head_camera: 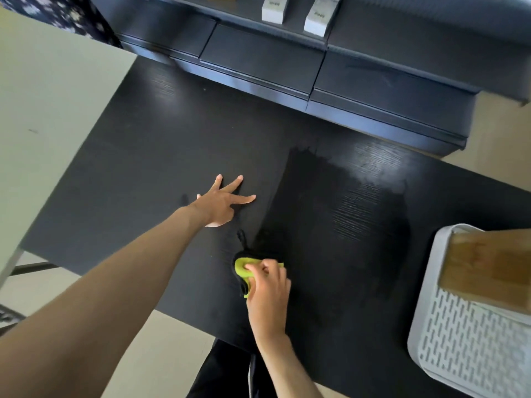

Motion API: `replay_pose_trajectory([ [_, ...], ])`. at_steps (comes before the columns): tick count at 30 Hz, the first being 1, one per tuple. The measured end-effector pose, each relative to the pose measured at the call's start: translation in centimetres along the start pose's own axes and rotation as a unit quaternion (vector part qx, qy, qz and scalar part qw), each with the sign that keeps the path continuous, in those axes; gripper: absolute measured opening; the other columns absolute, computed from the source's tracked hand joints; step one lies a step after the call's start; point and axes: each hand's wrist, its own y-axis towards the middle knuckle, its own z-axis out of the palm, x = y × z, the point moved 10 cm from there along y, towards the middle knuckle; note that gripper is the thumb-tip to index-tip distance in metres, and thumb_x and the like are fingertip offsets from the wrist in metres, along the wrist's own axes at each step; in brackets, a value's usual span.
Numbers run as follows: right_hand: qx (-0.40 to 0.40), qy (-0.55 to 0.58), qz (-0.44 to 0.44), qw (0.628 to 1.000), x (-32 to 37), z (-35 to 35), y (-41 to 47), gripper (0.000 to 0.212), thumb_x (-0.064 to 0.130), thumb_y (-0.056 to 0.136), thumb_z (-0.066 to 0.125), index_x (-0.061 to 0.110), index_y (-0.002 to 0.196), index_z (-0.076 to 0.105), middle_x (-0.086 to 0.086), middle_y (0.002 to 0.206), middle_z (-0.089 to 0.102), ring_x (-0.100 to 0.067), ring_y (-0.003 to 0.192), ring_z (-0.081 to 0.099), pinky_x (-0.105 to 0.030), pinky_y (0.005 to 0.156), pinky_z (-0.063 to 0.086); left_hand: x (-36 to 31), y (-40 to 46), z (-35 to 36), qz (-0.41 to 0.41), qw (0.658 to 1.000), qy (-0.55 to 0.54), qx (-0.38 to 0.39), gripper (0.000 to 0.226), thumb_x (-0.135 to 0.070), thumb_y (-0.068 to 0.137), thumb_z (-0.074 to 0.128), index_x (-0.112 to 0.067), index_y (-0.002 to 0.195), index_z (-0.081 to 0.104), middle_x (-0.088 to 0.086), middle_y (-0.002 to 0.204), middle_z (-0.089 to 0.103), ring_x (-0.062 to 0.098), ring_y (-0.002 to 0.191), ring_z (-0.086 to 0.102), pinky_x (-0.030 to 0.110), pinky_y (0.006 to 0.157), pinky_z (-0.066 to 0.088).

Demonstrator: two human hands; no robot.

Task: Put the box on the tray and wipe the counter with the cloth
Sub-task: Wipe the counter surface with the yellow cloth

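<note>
Head view looks down on a black desk [161, 156] with a wood-grain surface. Near the middle of the desk the left hand [221, 205] lies flat on the surface, palm down, its fingers [244, 200] spread wide and holding nothing. Closer to the front edge, the right hand [268, 285] presses a yellow-green cloth [242, 268] with a dark border against the desk, the fingers curled over and gripping it; a dark loop of the cloth trails toward the left hand. To the right of the cloth a broad darker patch [330, 214] with a wet look covers the desk from the front part up toward the back edge. At the right end of the desk sits a white slotted tray [465, 351], reaching past the front edge of the view. A brown wooden box [488, 268] rests on the tray at its far end, partly cut off by the frame. Behind the desk's back edge runs a dark stepped shelf unit [258, 61], carrying two white cartons [274, 8] on its upper level.
</note>
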Motion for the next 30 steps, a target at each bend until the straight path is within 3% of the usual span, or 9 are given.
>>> replay_pose_trajectory([
  [3, 0.006, -0.014, -0.023, 1.000, 0.0, -0.5, 0.7, 0.059, 0.019, 0.063, 0.093, 0.039, 0.112, 0.066, 0.010, 0.109, 0.054, -0.018, 0.099, 0.053, -0.034, 0.075, 0.045, 2.4, -1.3, 0.0, -0.008, 1.000, 0.022, -0.018, 0.082, -0.006, 0.097, 0.040, -0.064, 0.148, 0.014, -0.017, 0.169, -0.013, 0.028, 0.156, -0.016, 0.070, 0.118, 0.019],
  [6, -0.038, -0.024, -0.025, 0.999, 0.3, -2.3, 5.0, 0.053, 0.015, 0.070, 0.086, 0.035, 0.116, 0.069, 0.006, 0.108, 0.056, -0.022, 0.098, 0.053, -0.037, 0.075, 0.046, 6.0, -3.4, 1.5, -0.075, 0.996, 0.001, -0.053, 0.094, -0.001, 0.093, 0.042, -0.065, 0.150, 0.005, -0.020, 0.167, -0.019, 0.031, 0.155, -0.018, 0.078, 0.113, 0.017],
  [10, -0.104, -0.012, -0.016, 0.994, 0.9, -5.5, 14.7, 0.043, 0.006, 0.080, 0.076, 0.028, 0.116, 0.072, -0.001, 0.107, 0.059, -0.029, 0.098, 0.055, -0.044, 0.078, 0.050, 6.5, -3.8, 2.6, -0.078, 0.991, -0.010, -0.104, 0.103, 0.003, 0.087, 0.043, -0.065, 0.150, 0.000, -0.019, 0.167, -0.020, 0.031, 0.155, -0.020, 0.083, 0.108, 0.012],
  [18, -0.127, -0.035, 0.002, 0.991, 1.2, -10.7, 29.4, 0.035, 0.011, 0.093, 0.068, 0.024, 0.125, 0.070, -0.013, 0.121, 0.059, -0.036, 0.113, 0.055, -0.046, 0.094, 0.049, 7.0, -3.2, 2.5, -0.071, 0.993, -0.024, -0.086, 0.102, 0.001, 0.085, 0.047, -0.065, 0.151, 0.003, -0.021, 0.166, -0.022, 0.029, 0.154, -0.022, 0.082, 0.109, 0.012],
  [23, -0.140, -0.030, 0.009, 0.990, 1.4, -9.8, 27.0, 0.033, 0.012, 0.094, 0.068, 0.021, 0.125, 0.071, -0.010, 0.119, 0.061, -0.033, 0.112, 0.056, -0.042, 0.095, 0.049, 7.0, -3.2, 2.7, -0.069, 0.994, -0.005, -0.083, 0.106, 0.001, 0.085, 0.049, -0.064, 0.150, -0.004, -0.019, 0.165, -0.027, 0.031, 0.154, -0.025, 0.082, 0.111, 0.014],
  [30, -0.119, 0.007, 0.002, 0.993, 4.0, -2.9, 13.3, 0.035, 0.007, 0.089, 0.070, 0.021, 0.121, 0.072, -0.001, 0.108, 0.058, -0.023, 0.101, 0.053, -0.041, 0.087, 0.055, 6.7, -3.6, 2.3, -0.057, 0.995, 0.020, -0.080, 0.103, -0.002, 0.089, 0.050, -0.060, 0.152, -0.007, -0.015, 0.166, -0.027, 0.034, 0.154, -0.022, 0.080, 0.110, 0.020],
])
